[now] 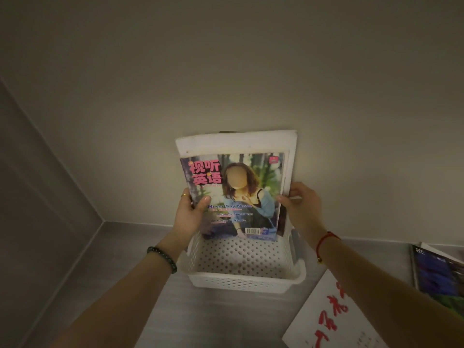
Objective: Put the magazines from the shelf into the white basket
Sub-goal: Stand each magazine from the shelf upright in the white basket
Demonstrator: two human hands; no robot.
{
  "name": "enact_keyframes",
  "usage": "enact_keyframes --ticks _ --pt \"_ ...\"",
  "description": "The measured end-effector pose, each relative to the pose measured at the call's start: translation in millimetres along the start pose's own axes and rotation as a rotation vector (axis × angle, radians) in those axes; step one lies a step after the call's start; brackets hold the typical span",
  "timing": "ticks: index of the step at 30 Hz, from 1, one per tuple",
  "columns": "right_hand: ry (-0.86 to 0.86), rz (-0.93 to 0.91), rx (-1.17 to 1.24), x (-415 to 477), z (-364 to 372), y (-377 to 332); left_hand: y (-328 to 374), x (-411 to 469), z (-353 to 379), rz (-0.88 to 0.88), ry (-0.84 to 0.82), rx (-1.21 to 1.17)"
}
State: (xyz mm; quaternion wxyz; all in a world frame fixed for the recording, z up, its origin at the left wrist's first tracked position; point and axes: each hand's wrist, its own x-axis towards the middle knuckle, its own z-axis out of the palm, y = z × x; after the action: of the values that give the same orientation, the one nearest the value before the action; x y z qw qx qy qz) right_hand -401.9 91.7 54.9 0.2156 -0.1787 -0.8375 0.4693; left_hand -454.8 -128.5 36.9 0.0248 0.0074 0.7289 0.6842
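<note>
The step in hand appears to be insertion: both hands are lowering a stack of magazines (233, 194) upright into the white basket (244, 280). The left hand (189, 214) is gripping the stack's left edge, thumb pressing on the front cover. The right hand (302, 204) is gripping the right edge, fingers wrapping behind. The stack's lower edge is sitting inside the basket's far end, while the upper part is leaning toward the wall above the rim. Whether the lower edge is touching the basket floor cannot be told.

The front magazine is showing a glossy printed cover with pink characters; at least one larger white-edged item is standing behind it. The basket is rectangular, moulded plastic, perforated with regular round holes across floor and walls, with a rolled rim. It is resting on a grey, brushed-looking shelf (130, 247).

Two more items are lying on the shelf at right: a white sheet with red writing (329, 320) and a dark magazine (439, 277). The next move is likely calling for seating the stack, releasing both hands, then reaching right for these.
</note>
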Motion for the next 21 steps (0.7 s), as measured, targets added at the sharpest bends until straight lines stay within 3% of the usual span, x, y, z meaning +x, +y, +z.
enact_keyframes --ticks 5,9,11,16,19,21 --pt "-0.064 0.027 0.01 -11 3 15 0 0 6 -0.001 -0.039 0.162" --pt "-0.242 0.055 -0.084 -7 -2 13 2 -1 7 -0.056 0.066 0.19" --pt "-0.299 0.065 -0.137 -7 -12 11 2 -6 6 -0.056 0.14 0.153" --pt "-0.25 0.068 -0.114 -22 -68 18 4 -40 11 0.047 0.3 0.084" --pt "-0.238 0.081 -0.155 -44 -112 35 8 -80 23 0.097 0.279 -0.056" --pt "-0.242 0.123 -0.147 -64 -140 52 4 -111 36 0.016 0.221 -0.115"
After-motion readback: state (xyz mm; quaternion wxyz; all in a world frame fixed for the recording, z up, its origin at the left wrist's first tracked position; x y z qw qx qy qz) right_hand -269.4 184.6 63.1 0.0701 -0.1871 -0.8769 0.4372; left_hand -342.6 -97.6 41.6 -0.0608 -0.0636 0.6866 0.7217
